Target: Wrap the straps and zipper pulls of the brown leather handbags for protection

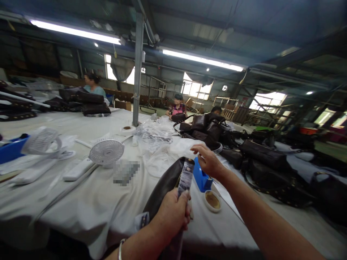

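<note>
My left hand (173, 207) is closed around the strap of a dark brown leather bag (165, 184). Clear plastic film wraps the strap (185, 175), which runs up to a metal stud at the bag's end. Over a blue tape dispenser (202, 177) hangs my right hand (208, 160), its bent fingers apart and pointing left. I make out nothing in those fingers. Just below the dispenser lies a roll of tape (212, 201) with a brown centre.
Dark bags pile up at the right (265, 162) and the far left (86, 101). White fans (106, 151) stand left on the cloth-covered table (114, 209). Crumpled clear plastic (153, 131) lies mid-table near a metal post (137, 72). Other people sit across the table.
</note>
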`<state>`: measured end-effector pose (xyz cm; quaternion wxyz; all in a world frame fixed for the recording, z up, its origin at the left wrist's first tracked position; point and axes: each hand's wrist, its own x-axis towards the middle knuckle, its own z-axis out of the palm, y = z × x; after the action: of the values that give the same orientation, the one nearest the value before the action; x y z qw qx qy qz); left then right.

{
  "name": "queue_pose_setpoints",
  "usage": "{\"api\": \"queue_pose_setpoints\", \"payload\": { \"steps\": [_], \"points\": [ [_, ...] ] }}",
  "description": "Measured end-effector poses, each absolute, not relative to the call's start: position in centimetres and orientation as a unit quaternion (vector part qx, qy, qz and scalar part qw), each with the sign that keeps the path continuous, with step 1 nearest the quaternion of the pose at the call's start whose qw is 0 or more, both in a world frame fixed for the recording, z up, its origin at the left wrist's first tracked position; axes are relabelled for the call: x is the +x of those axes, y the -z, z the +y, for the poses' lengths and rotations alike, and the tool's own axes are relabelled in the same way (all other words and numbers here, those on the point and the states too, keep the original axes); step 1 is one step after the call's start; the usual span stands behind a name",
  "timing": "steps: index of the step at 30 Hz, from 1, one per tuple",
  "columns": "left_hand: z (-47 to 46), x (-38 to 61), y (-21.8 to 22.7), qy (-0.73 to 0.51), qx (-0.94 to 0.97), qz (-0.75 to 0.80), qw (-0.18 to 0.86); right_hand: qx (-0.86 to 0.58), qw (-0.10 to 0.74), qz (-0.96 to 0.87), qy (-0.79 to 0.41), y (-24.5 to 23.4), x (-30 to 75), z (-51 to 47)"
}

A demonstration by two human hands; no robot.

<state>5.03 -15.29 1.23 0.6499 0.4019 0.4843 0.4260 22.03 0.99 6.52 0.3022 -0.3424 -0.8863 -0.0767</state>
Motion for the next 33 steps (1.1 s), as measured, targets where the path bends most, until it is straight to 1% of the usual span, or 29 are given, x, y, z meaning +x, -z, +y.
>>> {"api": "queue_pose_setpoints", "payload": {
  "steps": [3,6,10,13,16,19,22,25,30,33],
  "points": [
    [-14.6,4.4,-1.3,-0.444,0.376,0.474,0.661,-0.257,0.281,-0.922,0.07,-5.0,21.9,-1.1],
    [-14.4,4.5,-1.4,-0.441,0.367,0.459,0.679,-0.247,0.245,-0.931,0.114,-3.7,21.2,-2.2],
    [-14.6,4.7,-1.7,-0.428,0.352,0.443,0.705,-0.22,0.261,-0.926,0.163,-3.0,19.6,-2.0],
    [-14.9,4.4,-2.4,-0.417,0.33,0.432,0.728,-0.201,0.271,-0.927,0.165,-3.2,18.6,-1.1],
    [-15.1,4.2,-3.3,-0.41,0.322,0.429,0.738,-0.214,0.282,-0.921,0.161,-3.5,18.6,0.5],
    [-15.1,4.1,-3.8,-0.405,0.321,0.43,0.74,-0.223,0.27,-0.927,0.137,-3.6,18.9,2.2],
    [-14.8,4.1,-3.7,-0.412,0.323,0.429,0.736,-0.219,0.263,-0.938,0.056,-3.2,18.8,3.6],
    [-14.5,3.9,-3.1,-0.422,0.331,0.428,0.728,-0.224,0.283,-0.933,-0.011,-2.4,18.8,4.5],
    [-14.2,3.7,-2.1,-0.405,0.334,0.443,0.727,-0.254,0.342,-0.904,-0.03,-1.4,20.2,4.0],
    [-14.1,3.8,-1.9,-0.413,0.337,0.447,0.719,-0.261,0.373,-0.89,-0.001,-1.7,20.8,2.2]
  ]
}}
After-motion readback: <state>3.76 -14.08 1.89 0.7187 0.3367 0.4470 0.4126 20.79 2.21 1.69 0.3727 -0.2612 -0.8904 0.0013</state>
